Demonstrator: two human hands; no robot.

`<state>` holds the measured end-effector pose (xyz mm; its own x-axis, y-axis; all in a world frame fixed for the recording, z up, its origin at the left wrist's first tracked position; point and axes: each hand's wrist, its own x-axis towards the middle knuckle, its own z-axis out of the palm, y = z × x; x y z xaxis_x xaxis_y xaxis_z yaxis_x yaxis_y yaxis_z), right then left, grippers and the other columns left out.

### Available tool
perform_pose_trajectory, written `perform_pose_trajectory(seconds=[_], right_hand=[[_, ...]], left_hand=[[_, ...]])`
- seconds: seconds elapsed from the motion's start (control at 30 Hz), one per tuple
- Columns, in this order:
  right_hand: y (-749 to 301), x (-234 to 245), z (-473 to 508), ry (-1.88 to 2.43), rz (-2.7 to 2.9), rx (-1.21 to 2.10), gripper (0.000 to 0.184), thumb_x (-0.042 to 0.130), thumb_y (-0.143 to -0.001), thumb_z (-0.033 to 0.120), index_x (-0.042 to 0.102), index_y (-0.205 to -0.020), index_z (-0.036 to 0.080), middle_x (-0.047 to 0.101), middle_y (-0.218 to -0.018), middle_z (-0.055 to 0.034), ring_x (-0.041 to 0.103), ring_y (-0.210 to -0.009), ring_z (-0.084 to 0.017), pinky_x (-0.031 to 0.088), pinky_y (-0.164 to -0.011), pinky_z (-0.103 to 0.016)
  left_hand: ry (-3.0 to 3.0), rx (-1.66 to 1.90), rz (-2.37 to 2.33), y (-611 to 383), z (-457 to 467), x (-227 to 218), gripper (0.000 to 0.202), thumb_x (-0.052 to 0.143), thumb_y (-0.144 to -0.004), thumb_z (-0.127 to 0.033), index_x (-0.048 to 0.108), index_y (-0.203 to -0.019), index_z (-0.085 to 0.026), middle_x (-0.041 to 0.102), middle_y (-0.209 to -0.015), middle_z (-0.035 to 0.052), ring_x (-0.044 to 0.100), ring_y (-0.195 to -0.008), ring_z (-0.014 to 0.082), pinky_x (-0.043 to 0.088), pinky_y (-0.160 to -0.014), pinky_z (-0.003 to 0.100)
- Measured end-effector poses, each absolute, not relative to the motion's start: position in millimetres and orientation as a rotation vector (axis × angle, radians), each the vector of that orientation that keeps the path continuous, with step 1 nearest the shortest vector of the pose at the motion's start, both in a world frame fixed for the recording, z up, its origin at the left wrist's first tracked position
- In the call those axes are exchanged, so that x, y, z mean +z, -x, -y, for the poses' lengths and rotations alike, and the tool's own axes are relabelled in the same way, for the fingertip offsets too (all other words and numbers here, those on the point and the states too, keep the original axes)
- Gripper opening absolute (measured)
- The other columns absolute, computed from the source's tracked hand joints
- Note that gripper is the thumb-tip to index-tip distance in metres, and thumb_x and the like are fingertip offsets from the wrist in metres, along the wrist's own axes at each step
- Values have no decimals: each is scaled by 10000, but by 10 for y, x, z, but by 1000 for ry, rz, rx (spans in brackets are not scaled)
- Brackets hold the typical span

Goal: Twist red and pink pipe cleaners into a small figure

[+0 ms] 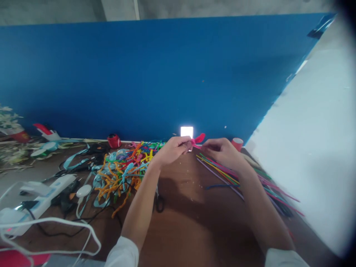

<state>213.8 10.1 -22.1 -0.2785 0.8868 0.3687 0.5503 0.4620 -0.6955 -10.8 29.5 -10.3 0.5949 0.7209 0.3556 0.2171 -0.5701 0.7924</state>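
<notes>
Left hand (pixel 172 150), bright pink strip (pixel 199 138)

No text, label, brand, number or sign is coming through legibly; the glowing rectangle (pixel 186 132) is washing out to white, and the red container (pixel 114 141) is appearing blurred.
</notes>
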Motion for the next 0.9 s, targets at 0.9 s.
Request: perform_pose_trajectory(seconds=[0.9], right_hand=[[-2098,-196,-94,1182,1950,663,186,594,-836,287,734,-785,175,714,-748,-33,608,-704,-175,441,-634,-299]], left_hand=[[-1836,944,-663,84,-273,-90,366,462,-944,-488,531,-761,-179,281,-593,-53,219,-525,92,159,-513,261]])
